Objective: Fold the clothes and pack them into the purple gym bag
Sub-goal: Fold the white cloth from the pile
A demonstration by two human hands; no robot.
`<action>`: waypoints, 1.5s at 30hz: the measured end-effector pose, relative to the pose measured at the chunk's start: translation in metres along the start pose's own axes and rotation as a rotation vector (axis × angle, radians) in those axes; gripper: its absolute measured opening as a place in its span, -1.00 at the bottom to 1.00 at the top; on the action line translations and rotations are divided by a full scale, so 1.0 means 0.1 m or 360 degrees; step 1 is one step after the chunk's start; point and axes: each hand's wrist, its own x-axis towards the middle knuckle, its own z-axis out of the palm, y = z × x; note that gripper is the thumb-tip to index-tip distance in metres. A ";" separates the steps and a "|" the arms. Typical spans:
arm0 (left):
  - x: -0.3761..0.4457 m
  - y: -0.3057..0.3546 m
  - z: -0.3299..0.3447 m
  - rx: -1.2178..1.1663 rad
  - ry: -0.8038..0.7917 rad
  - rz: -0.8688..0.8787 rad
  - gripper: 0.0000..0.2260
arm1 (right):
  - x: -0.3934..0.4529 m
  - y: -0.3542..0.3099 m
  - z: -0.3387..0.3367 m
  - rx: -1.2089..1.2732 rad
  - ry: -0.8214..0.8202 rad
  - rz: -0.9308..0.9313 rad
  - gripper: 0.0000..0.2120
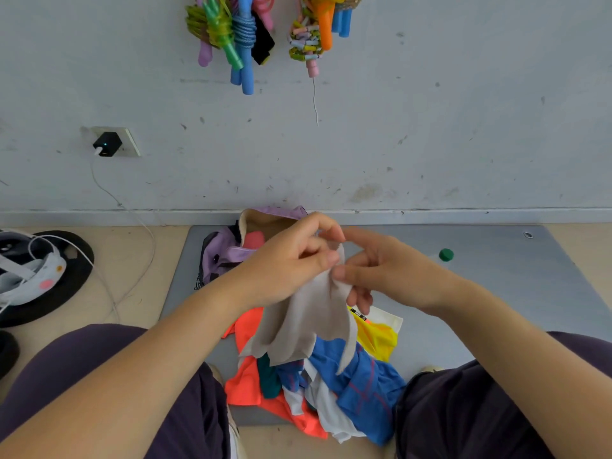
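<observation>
Both hands clamped on the beige garment (304, 323) at frame centre: left hand (291, 263) and right hand (381, 270) pinch its top edge close together, fingertips nearly touching. Fabric looks thin, light and limp (no stiffness, drapes in folds), so I'd grip at corners or a seam and spread it out. Long axis runs vertical, hanging down onto the clothes pile (318, 392) on the grey mat (496, 286). Purple gym bag (222, 250) sits open just behind the hands, upper centre.

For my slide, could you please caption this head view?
Both hands pinch a beige garment above a clothes pile, purple gym bag open behind.
</observation>
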 end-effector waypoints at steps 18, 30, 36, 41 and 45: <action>0.01 0.05 -0.12 0.0007 0.0293 -0.0265 -0.89 | 0.01 0.00 -0.19 0.0143 0.0502 -0.0090 -0.92; -0.02 0.07 -0.04 0.0180 0.0334 -0.0142 -0.85 | -0.02 0.03 -0.03 0.0034 0.0178 -0.0098 -0.65; -0.01 0.09 -0.04 0.0156 0.0394 -0.0171 -0.85 | 0.02 -0.02 -0.01 -0.0071 0.0366 -0.0002 -0.94; -0.02 0.05 -0.25 0.0208 0.0541 -0.0176 -0.84 | -0.02 -0.01 -0.27 0.0071 0.0878 -0.0046 -0.92; -0.04 0.04 -0.22 0.0269 0.0524 -0.0140 -0.85 | -0.07 -0.02 -0.31 0.0061 0.0823 -0.0086 -0.85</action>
